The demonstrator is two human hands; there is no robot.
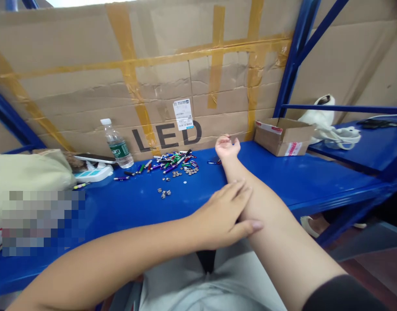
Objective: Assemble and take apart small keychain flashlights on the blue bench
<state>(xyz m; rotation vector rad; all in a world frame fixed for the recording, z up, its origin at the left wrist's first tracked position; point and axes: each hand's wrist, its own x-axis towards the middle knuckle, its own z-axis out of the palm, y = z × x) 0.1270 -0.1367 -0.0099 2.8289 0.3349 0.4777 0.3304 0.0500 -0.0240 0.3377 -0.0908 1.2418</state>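
**Hands over blue counter**

Left hand (222, 216) flat across right forearm, grip wide, holding nothing. Right hand (227, 147) loosely curled, empty, resting on blue metal counter (282, 177) just beside scattered pile of small coloured pen-like tubes (172, 164).

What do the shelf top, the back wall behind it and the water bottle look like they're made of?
Shelf top: probably painted metal, with a smooth glossy blue surface that shows soft reflections. Back wall: corrugated cardboard, matte brown, creased and patched with tan tape. Water bottle: clear plastic, see-through with a white cap and a green label. The right hand rests on the shelf top, holding nothing.
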